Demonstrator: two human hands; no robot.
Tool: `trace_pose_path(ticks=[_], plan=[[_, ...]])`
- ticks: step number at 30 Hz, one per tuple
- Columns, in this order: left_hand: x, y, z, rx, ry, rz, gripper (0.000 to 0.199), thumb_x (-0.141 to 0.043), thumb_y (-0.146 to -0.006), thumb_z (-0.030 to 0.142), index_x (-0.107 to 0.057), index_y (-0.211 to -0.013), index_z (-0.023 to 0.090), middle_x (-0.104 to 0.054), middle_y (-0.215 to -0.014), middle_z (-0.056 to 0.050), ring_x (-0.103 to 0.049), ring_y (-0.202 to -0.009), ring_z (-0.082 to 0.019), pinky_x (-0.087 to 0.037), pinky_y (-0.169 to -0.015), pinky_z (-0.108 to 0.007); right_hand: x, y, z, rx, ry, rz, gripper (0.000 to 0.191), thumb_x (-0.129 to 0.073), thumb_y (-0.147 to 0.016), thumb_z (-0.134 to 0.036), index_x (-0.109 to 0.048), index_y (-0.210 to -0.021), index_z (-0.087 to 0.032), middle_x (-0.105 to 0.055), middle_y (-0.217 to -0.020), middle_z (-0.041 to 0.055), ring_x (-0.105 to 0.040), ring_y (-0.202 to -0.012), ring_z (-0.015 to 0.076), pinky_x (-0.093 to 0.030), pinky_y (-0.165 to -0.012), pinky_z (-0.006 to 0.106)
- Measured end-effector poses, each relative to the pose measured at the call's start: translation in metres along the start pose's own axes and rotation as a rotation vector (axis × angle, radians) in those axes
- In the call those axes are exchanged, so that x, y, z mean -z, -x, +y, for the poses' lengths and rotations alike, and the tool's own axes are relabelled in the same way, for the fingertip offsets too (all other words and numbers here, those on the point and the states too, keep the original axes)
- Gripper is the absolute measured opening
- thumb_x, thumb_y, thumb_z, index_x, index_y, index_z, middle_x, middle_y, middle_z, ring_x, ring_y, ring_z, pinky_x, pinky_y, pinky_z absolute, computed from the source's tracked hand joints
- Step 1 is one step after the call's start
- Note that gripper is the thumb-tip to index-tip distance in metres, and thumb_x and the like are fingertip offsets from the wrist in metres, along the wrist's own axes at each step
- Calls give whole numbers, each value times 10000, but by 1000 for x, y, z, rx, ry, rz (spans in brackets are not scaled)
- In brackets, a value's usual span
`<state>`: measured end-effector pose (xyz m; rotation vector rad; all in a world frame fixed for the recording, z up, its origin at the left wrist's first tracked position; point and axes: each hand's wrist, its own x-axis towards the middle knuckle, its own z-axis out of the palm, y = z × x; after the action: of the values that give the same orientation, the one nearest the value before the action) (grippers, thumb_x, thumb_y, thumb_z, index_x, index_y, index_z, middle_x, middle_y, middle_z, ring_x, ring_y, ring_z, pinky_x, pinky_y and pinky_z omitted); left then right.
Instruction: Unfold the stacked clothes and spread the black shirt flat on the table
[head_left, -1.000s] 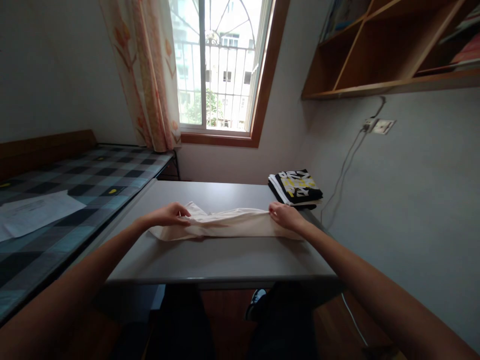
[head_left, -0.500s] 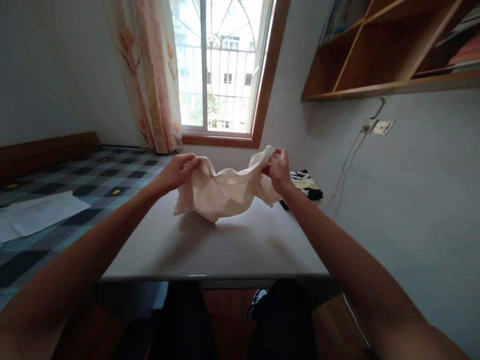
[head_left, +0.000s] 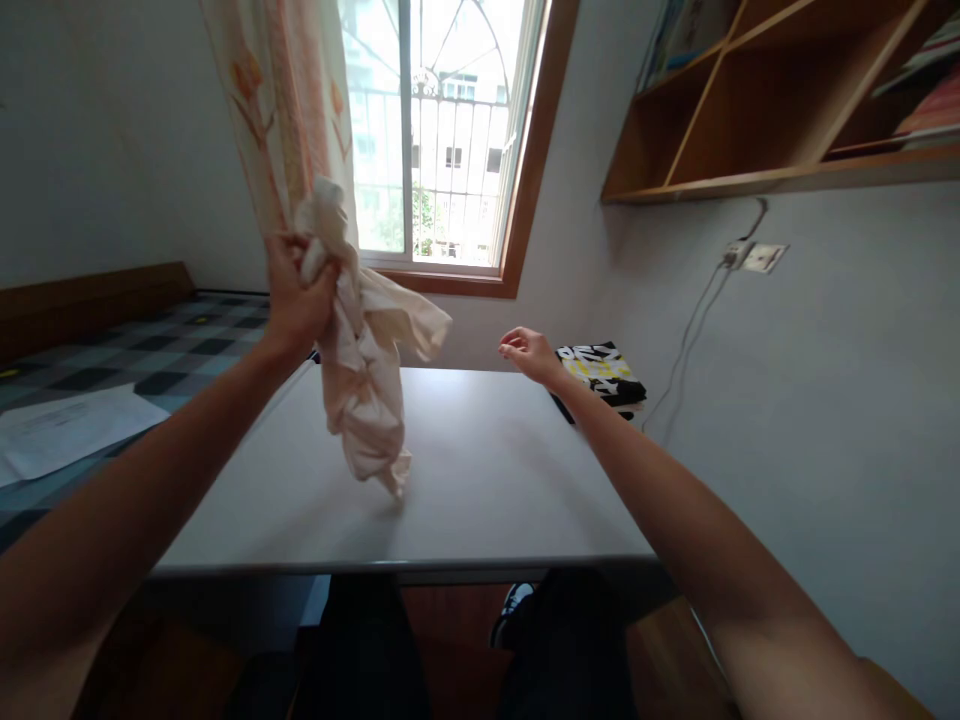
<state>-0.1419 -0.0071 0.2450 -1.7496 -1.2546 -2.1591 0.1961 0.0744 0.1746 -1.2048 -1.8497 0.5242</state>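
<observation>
A cream-coloured shirt [head_left: 367, 390] hangs bunched from my left hand [head_left: 296, 295], whose fingers are wrapped round its upper part. One sleeve-like flap sticks out to the right, and the lower end dangles over the white table [head_left: 487, 480]. Much of the garment's shape is lost in its folds. My right hand [head_left: 527, 352] hovers above the table's far right part, holding nothing, its fingers loosely bent and open. Just beyond that wrist lies a folded stack of black, white and yellow patterned cloth [head_left: 607, 372], partly covered by my forearm.
A bed with a checked cover [head_left: 225, 325] adjoins the table on the left, with white papers [head_left: 75, 425] on it. Wooden shelves [head_left: 772, 100] overhang at the upper right. Cords run down from a wall socket [head_left: 765, 258]. A curtain [head_left: 300, 100] hangs beside the window.
My right hand has let go of the shirt and sits slightly left of its former spot. My left hand has lifted the shirt up and to the left, so it now hangs down.
</observation>
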Motion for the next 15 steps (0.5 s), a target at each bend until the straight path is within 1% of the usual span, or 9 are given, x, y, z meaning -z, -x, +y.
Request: trace_pose_path(ticks=[1,3,4,5,6,8,10,12,15], plan=[[9,-12,-5,-108,-56,108,361,-707,-801,353,-427,-989,222,-545,-950,-27,-599,-873,-156,-501,-806,-368,7,-2,16,-29,104,36,85,-608,-803,-218,-633,-864,-164,-700,-859,63,-648,-749,156,-510,-743,302],[28,-26,-19,-230,-168,166,324,-685,-820,308,-442,-1014,219,-548,-990,-29,-590,-912,-152,-502,-845,-356,21,-1,43,-98,296,79,126,-579,-815,-205,-659,-900,-159,-708,-905,81,-653,-797,170,-504,-765,294],[36,-26,-28,-246,-237,147,339,-684,-809,306,-452,-1036,210,-557,-986,-31,-593,-911,-165,-506,-849,-363,27,1,56,-140,383,95,160,-561,-822,-201,-667,-931,-154,-708,-928,91,-655,-827,182,-501,-782,297],[44,-21,-39,-223,-325,61,344,-672,-810,319,-472,-1063,199,-573,-994,-34,-600,-922,-184,-504,-871,-380,33,5,67,-175,477,109,192,-545,-829,-196,-674,-961,-146,-704,-960,107,-652,-876,198,-493,-815,307],[51,-12,-51,-174,-434,-111,338,-653,-821,351,-505,-1084,197,-596,-997,-33,-607,-943,-203,-491,-908,-402,38,9,78,-200,581,124,219,-532,-835,-191,-679,-988,-137,-693,-1006,129,-643,-940,219,-480,-857,322],[63,17,-79,-109,-600,-582,337,-613,-833,445,-582,-1069,206,-635,-1092,-46,-595,-1049,-241,-440,-998,-438,46,20,98,-246,766,134,275,-525,-847,-194,-673,-1069,-131,-640,-1143,173,-601,-1067,262,-447,-926,355],[72,52,-105,-106,-717,-919,472,-602,-798,542,-619,-1145,222,-564,-1331,-69,-494,-1243,-310,-356,-1072,-506,50,31,115,-295,874,136,371,-531,-864,-238,-617,-1212,-143,-560,-1278,189,-549,-1156,291,-425,-956,379],[79,87,-128,-51,-801,-1092,562,-589,-782,576,-610,-1252,270,-474,-1452,-73,-381,-1356,-348,-302,-1106,-517,51,38,130,-348,928,164,488,-530,-880,-297,-516,-1343,-145,-471,-1383,198,-500,-1214,313,-411,-967,400],[86,126,-150,61,-932,-1203,621,-500,-831,589,-535,-1378,297,-366,-1532,-95,-240,-1420,-424,-232,-1101,-598,52,43,146,-429,973,225,621,-545,-880,-383,-407,-1429,-128,-385,-1453,220,-433,-1276,347,-395,-979,438]])
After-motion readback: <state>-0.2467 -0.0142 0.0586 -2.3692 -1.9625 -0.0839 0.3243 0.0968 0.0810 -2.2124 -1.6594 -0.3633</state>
